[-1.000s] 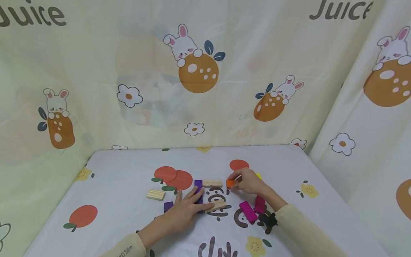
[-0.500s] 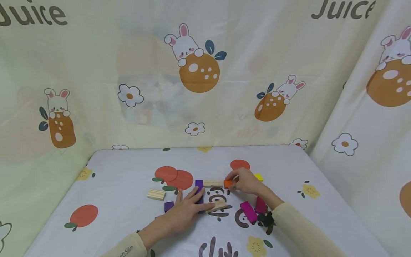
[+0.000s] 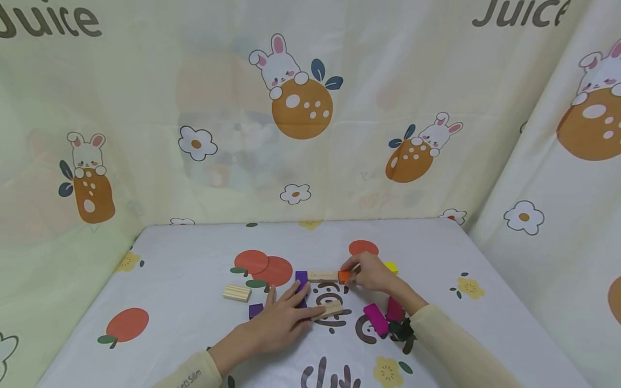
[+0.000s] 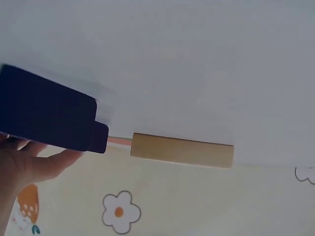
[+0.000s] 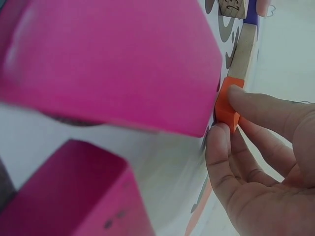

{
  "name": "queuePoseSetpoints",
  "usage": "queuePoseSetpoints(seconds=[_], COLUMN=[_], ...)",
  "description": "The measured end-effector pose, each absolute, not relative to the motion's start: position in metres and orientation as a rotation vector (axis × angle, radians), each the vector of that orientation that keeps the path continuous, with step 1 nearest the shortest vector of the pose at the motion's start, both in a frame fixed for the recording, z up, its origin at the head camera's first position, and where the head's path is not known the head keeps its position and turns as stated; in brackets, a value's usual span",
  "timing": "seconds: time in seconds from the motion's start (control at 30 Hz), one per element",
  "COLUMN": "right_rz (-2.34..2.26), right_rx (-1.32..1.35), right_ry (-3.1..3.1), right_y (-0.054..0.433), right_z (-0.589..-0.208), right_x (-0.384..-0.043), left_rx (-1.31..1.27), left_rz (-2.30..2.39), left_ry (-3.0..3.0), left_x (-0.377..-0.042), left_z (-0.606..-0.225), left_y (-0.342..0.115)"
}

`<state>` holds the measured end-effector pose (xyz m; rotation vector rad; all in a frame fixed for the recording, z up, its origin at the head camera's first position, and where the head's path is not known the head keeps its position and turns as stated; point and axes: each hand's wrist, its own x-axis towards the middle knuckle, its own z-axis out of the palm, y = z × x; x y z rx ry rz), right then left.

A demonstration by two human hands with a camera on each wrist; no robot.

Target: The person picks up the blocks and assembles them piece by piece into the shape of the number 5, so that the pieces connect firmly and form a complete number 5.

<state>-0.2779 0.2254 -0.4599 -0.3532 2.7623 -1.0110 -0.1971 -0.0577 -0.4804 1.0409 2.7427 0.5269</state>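
My right hand (image 3: 371,274) pinches a small orange block (image 3: 344,277) between thumb and fingers. In the right wrist view, the orange block (image 5: 224,107) sits end to end with a plain wooden block (image 5: 243,51). That wooden block (image 3: 322,276) reaches left to the far end of a long purple block (image 3: 301,277). My left hand (image 3: 276,326) lies with fingers spread over the purple block, partly hiding it. Its thumb reaches out onto a second wooden block (image 3: 332,309), nearer to me. In the left wrist view, a dark purple block (image 4: 47,108) stands close before the fingers.
Left of the left hand lie a small purple block (image 3: 255,311) and a grooved wooden block (image 3: 236,292). Two magenta blocks (image 3: 375,319) lie below the right forearm, beside a black device (image 3: 402,330) at the wrist. A yellow block (image 3: 391,267) shows behind the right hand.
My right hand has slid the orange block left, from a small gap up to the end of the far wooden block. The left hand stays in place.
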Motion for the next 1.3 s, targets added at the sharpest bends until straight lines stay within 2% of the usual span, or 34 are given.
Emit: queuePoseSetpoints(seconds=[1.3], right_rz=[-1.02], right_rx=[-0.368], right_ry=[2.763], right_y=[0.2239], right_z=[-0.4617], right_x=[-0.2799], left_rx=[1.057], left_rz=[0.404], left_ry=[2.725], left_x=[-0.1991], left_z=[-0.4811], left_y=[-0.0592])
